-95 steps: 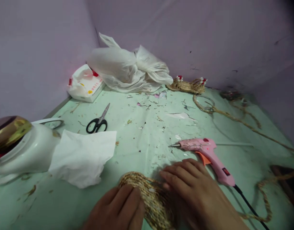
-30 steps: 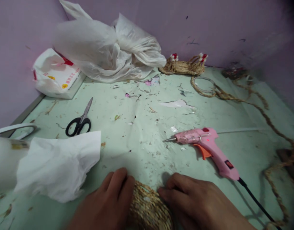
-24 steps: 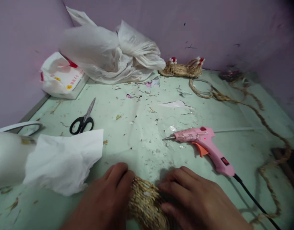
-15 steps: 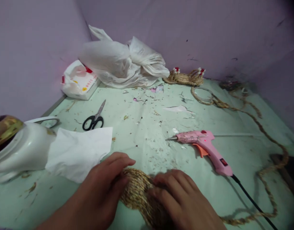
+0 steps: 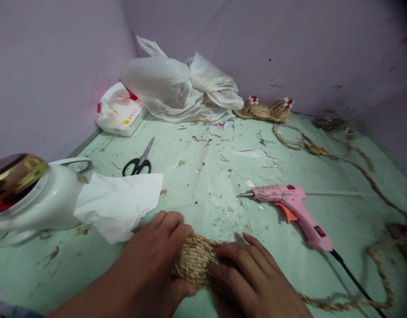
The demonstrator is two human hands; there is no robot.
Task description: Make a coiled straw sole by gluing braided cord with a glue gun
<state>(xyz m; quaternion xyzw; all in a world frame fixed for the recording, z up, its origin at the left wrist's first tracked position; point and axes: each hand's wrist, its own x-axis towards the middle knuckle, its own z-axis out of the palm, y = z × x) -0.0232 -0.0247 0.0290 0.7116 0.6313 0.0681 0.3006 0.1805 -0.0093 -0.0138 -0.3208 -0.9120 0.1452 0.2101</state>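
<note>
A woven piece of coiled straw rope (image 5: pixel 196 260) lies low in the middle, between my two hands. My left hand (image 5: pixel 160 260) grips its left edge, with the thumb at the near side and the fingers bent over the far side. My right hand (image 5: pixel 249 274) closes over its right part, hiding much of it. From under my right hand a loose braided straw cord (image 5: pixel 342 304) runs out to the right and curves up the table. A pink hot glue gun (image 5: pixel 302 212) lies to the right, nozzle pointing left, a small red light lit on it.
Black-handled scissors (image 5: pixel 139 163) and a white paper sheet (image 5: pixel 120 201) lie on the left, beside a white container (image 5: pixel 54 198) on its side. At the back are a tissue pack (image 5: pixel 122 110), a tied plastic bag (image 5: pixel 183 90) and a beaded straw piece (image 5: pixel 264 111). Scraps litter the green tabletop (image 5: pixel 203 176).
My left hand's fingers have curled over the woven piece's edge, with the thumb now nearer the bottom. The whole scene has shifted slightly right in view.
</note>
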